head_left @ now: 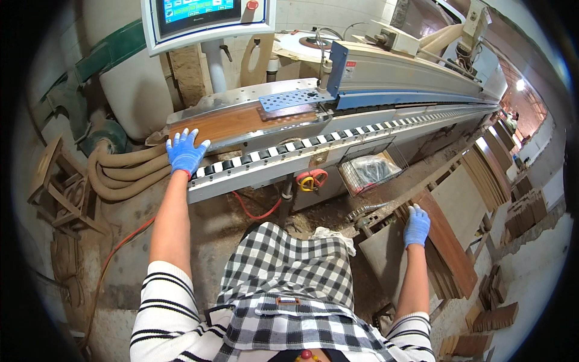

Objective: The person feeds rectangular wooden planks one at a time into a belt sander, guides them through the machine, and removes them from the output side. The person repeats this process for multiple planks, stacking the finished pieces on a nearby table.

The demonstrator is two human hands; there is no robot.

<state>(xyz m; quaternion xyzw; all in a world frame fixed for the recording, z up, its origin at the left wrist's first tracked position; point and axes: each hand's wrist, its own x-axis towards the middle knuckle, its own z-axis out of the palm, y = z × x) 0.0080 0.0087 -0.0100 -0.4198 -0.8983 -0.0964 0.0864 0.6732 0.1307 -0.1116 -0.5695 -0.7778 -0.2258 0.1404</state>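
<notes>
My left hand point(186, 152), in a blue-palmed work glove, lies with fingers spread on the near end of a brown wood-grain board point(236, 123). That board lies flat on the machine's infeed table, its far end under a blue perforated plate point(294, 101). Out to the right, my right hand point(417, 227), gloved alike, has its fingers stretched out over a stack of boards. Beside it is a reddish-brown board point(449, 247) in that stack. Whether the right fingertips press on a board's edge, I cannot tell.
A roller conveyor rail point(304, 143) runs along the machine's front. A control screen point(199, 12) stands at upper left, above thick ribbed hoses point(129, 171). A wire basket point(373, 169) holds a plastic-wrapped bundle. Orange-and-red tape or cable point(312, 180) hangs below the rail.
</notes>
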